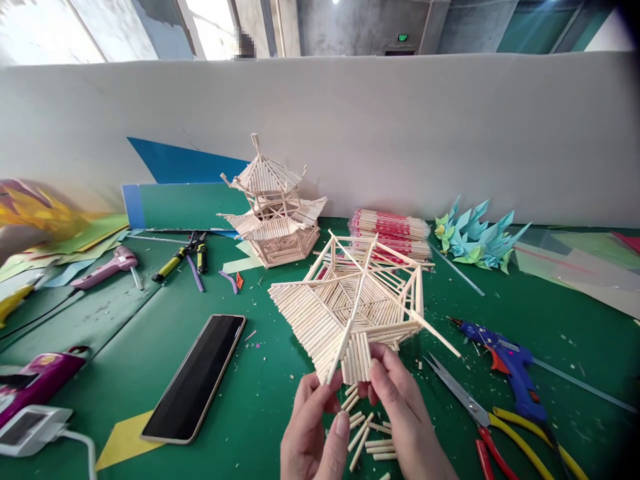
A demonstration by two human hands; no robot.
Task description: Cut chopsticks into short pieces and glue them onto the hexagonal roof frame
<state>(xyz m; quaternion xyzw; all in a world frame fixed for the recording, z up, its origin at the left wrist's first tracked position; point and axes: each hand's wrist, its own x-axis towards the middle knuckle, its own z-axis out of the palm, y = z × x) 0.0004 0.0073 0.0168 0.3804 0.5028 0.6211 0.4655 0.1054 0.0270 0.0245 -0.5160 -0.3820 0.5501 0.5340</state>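
A six-sided frame of thin wooden sticks [305, 303] stands in front of me, part of its sloping roof covered with sticks laid side by side. At the near roof edge, my right hand [397, 393] is closed, its thumb and forefinger pinching a short wooden stick [366, 357] at the end of a partial row. My left hand [315, 427] is curled beside the roof's near corner, its fingertips reaching below that corner; whatever it grips is hidden. Loose cut sticks [363, 440] lie on the green table between and below my hands.
Behind stands a finished-looking stick pagoda [273, 220], with bundled sticks [390, 230] to its right. A blue glue gun [510, 367] and scissors [465, 397] lie right; a phone [200, 380], pink glue gun [107, 267] and pliers [173, 263] lie left. Another person's hand [23, 240] shows far left.
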